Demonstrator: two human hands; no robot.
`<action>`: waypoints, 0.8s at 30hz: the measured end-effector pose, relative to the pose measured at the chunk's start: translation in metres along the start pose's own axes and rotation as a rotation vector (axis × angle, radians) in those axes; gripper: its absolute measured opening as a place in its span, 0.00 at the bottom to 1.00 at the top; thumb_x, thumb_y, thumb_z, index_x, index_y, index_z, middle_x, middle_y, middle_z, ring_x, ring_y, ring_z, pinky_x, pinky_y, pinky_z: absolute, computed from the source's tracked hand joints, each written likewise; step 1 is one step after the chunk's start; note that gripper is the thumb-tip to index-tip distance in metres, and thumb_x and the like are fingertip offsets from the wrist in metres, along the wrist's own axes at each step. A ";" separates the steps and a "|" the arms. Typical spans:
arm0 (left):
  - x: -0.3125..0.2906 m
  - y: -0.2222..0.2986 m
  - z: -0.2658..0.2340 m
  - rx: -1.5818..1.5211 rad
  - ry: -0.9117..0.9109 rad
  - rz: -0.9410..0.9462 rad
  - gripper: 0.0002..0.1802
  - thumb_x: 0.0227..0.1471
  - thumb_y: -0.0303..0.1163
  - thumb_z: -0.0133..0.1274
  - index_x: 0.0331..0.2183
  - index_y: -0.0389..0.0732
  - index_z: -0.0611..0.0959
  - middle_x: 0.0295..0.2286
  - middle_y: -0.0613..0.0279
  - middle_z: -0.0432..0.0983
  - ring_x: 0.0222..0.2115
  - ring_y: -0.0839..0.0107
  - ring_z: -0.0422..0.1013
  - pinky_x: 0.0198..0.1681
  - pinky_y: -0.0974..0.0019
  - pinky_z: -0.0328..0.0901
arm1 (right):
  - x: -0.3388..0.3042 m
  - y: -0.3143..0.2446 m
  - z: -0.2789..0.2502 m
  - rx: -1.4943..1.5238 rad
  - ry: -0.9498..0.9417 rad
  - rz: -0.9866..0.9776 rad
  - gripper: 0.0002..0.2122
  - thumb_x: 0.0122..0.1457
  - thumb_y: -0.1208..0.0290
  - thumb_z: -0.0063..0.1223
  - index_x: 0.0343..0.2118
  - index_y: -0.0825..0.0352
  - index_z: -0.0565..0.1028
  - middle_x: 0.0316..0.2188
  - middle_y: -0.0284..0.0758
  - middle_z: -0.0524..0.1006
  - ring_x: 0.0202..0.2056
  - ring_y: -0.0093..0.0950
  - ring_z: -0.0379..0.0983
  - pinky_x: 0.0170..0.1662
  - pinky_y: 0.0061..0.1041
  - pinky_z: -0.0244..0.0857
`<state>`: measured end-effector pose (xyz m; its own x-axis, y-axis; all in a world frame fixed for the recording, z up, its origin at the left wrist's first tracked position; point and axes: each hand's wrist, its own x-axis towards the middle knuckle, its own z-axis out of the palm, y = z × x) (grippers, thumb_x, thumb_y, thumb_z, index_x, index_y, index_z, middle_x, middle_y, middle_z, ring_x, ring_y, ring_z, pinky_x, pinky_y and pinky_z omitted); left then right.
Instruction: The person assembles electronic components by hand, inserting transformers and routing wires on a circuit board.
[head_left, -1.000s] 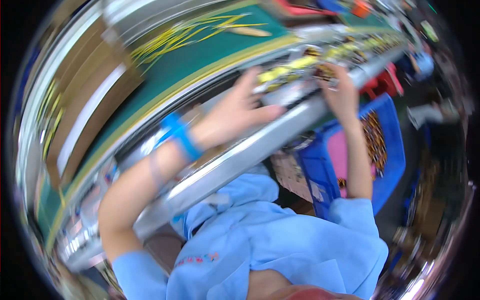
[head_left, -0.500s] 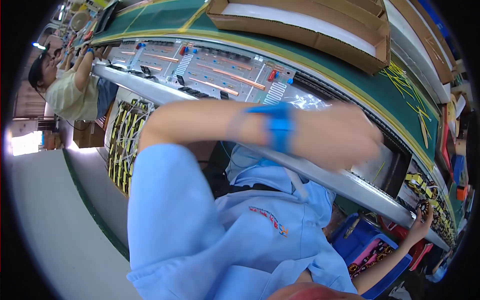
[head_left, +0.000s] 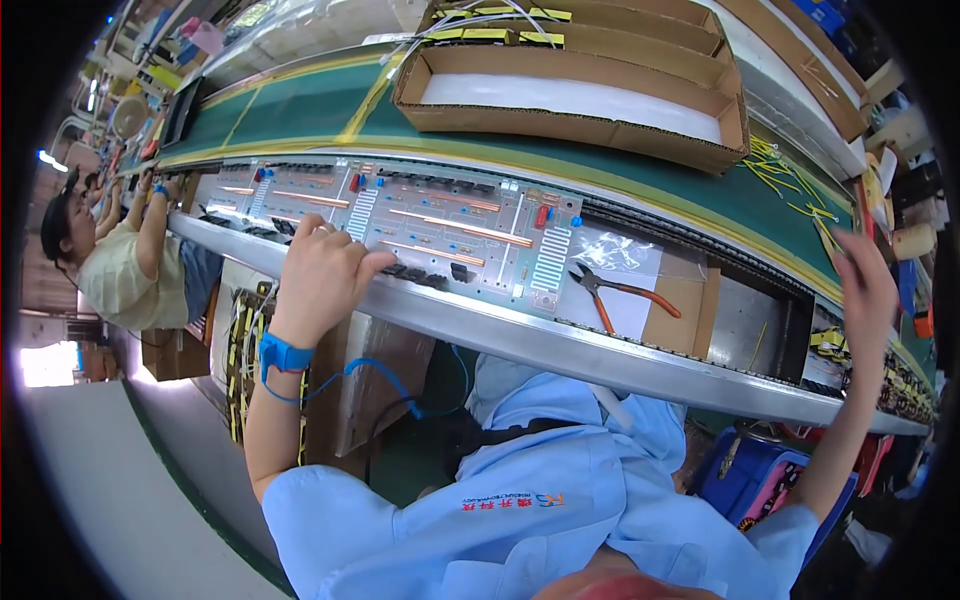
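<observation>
Over the near edge of a row of circuit boards (head_left: 470, 240) is my left hand (head_left: 325, 265), a blue strap round its wrist. Its thumb sticks out apart from the bent fingers, and some fingertips are hidden. Black parts line the board edge beside it. At the far right, my right hand (head_left: 868, 285) has its fingers bent close together at the ends of loose yellow wires (head_left: 785, 172). Whether a wire is between those fingers I cannot make out. Pliers with orange handles (head_left: 625, 290) lie on white paper between the hands, touched by neither.
A long metal rail (head_left: 640, 345) runs along my front. Beyond the boards stand cardboard boxes (head_left: 590, 125) on a green bench top (head_left: 300, 110). A blue bin (head_left: 725, 485) with wound coils is at lower right. Another person (head_left: 130, 265) works at far left.
My left hand has swung left from over the clear plastic to the boards, uncovering the pliers. My right hand has left the wound coils and moved up to the yellow wires. The view has shifted.
</observation>
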<state>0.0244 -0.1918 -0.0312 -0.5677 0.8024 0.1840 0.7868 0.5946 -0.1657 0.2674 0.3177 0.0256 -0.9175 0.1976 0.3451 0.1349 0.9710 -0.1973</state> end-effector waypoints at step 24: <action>0.216 -0.016 0.001 -0.181 0.462 0.006 0.08 0.49 0.29 0.55 0.34 0.43 0.83 0.33 0.61 0.78 0.34 0.56 0.73 0.37 0.58 0.67 | 0.249 -0.184 0.170 -0.017 -0.042 -0.445 0.27 0.40 0.76 0.68 0.46 0.62 0.70 0.44 0.38 0.68 0.47 0.40 0.70 0.46 0.39 0.70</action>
<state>-0.1113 -0.0278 0.0107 -0.4285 0.6748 0.6008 0.8422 0.5391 -0.0048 -0.0494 0.1659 -0.0081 -0.9019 -0.2458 0.3551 -0.2713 0.9622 -0.0231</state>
